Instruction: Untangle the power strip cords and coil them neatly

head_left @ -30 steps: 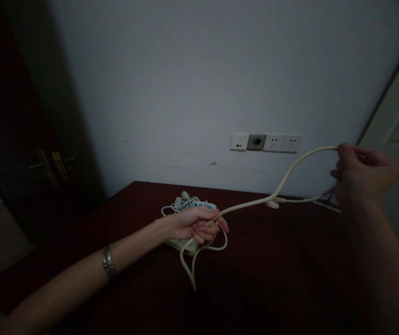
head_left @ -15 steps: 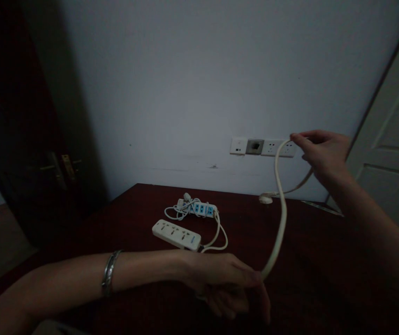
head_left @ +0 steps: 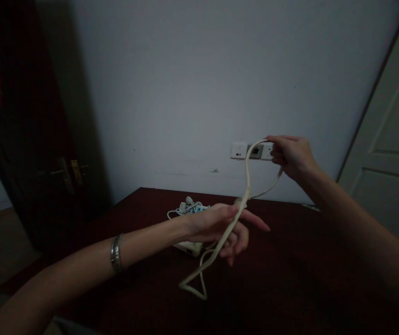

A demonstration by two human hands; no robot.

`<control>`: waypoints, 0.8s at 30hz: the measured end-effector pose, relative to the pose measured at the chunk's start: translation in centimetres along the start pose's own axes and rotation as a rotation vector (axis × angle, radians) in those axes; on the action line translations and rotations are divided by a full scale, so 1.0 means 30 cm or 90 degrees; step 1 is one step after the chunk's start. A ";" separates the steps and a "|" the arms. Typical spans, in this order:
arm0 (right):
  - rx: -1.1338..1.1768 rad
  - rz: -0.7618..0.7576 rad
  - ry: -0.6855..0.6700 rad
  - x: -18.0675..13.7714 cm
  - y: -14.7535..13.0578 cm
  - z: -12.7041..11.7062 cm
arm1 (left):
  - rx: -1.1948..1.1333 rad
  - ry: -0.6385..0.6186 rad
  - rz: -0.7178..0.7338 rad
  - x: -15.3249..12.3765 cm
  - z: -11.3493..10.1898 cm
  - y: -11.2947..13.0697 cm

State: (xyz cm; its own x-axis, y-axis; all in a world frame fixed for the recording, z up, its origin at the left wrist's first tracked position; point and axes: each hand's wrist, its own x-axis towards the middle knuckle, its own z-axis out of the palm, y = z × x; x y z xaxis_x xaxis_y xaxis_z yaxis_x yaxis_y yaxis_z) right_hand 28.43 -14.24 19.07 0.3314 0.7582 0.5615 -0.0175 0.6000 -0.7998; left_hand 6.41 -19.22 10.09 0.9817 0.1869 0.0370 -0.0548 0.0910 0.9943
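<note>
A white power cord (head_left: 247, 173) is strung between my two hands. My right hand (head_left: 295, 156) is raised in front of the wall sockets and pinches the cord between thumb and fingers. Lower down, my left hand (head_left: 216, 223) has the cord under its thumb, the index finger stretched out and the other fingers curled. Below it the cord bends into a sharp loop. Behind the cord, a pale plug (head_left: 240, 203) is partly covered. My left forearm and hand hide much of a white power strip (head_left: 189, 249) and a second strip with blue sockets (head_left: 201, 209).
A dark red table (head_left: 276, 260) stands against the pale wall (head_left: 185, 93). Wall sockets (head_left: 238, 150) sit above its back edge, partly behind my right hand. To the left is a dark door with a handle (head_left: 59, 172); a light panelled door (head_left: 395, 139) is at right.
My left hand has risen along the cord toward the right hand, leaving a bent loop below. My right hand has shifted left, and the power strips are now more covered.
</note>
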 end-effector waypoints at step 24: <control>0.384 0.109 -0.056 -0.135 0.238 0.086 | -0.141 0.379 0.365 0.147 -0.309 -0.056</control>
State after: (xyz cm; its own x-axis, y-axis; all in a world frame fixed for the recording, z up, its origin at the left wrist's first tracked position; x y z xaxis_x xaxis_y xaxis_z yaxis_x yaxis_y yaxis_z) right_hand 24.51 -12.37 11.63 0.1987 0.8590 0.4718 -0.6004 0.4872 -0.6341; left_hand 9.14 -9.49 7.66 0.5351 0.7399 0.4076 -0.6084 0.0028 0.7936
